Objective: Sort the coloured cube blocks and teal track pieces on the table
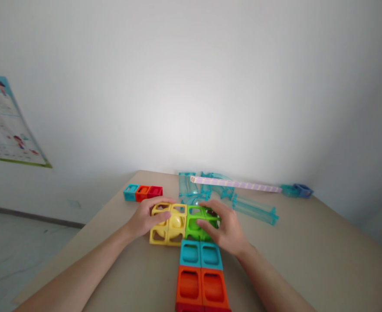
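Note:
My left hand (149, 216) grips a group of yellow open-frame toy blocks (177, 222) from the left, thumb on the near side and fingers behind. My right hand (225, 225) is wrapped round the green blocks (195, 223), which sit flush against the yellow ones. In front of the green blocks, two light-blue blocks (191, 253) lie side by side on the table. Orange blocks (189, 284) follow toward me, then red blocks (195, 308), cut off by the lower picture edge. Whether the yellow and green pieces are locked together I cannot tell.
At the back left stands a short row of blue, orange and red blocks (143, 193). Clear teal track pieces (256, 209) lie behind my hands, with a long striped lilac strip (236, 183) across them. A dark-blue block (303, 190) sits far right. The wall (191, 86) borders the table's back.

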Tool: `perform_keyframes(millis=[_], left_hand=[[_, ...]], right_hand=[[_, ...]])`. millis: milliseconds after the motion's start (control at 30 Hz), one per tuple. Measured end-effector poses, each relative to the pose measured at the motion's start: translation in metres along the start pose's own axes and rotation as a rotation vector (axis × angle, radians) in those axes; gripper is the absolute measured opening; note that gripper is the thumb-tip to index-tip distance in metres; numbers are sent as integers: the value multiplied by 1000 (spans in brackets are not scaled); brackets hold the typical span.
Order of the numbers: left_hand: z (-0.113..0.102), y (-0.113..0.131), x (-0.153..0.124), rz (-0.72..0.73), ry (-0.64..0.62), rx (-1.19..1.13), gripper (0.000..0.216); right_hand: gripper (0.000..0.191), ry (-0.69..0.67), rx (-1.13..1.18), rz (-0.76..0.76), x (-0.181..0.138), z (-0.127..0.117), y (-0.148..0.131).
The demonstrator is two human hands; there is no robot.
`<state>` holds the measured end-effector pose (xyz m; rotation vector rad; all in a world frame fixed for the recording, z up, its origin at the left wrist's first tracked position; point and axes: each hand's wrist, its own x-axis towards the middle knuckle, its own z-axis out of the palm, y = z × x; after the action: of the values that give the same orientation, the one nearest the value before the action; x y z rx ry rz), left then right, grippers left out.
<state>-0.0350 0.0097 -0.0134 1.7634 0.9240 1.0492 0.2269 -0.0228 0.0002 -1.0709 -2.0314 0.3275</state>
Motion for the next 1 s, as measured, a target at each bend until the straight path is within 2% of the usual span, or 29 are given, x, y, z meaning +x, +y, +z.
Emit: perform_keyframes(millis=[167,333,400,567,633,700,767,900,1000], left_hand=[[1,2,1,-3,31,37,40],[0,-2,2,-24,142,9,37],[0,-3,3,-63,198,-88,37],[-3,-1,7,-135,368,-502,40],[-5,2,8,-154,417,-591,40],[-6,3,9,-185,445,-637,40],[-8,4,10,-230,430,-676,41],[-13,5,10,-327,291,-760,41],[-19,8,9,-387,217,-757,39]], right_hand=[[30,54,67,45,0,5,4],[51,167,144,103,-2,11,9],[55,184,198,138,-2,12,10],[66,178,246,156,-2,9,11],[78,73,230,123,-3,5,11],[91,-103,204,94,-5,1,9],[93,-274,165,90,-6,-2,6],[69,-482,147,130,-6,-5,-1],[36,-594,174,155,-4,-9,-2]])
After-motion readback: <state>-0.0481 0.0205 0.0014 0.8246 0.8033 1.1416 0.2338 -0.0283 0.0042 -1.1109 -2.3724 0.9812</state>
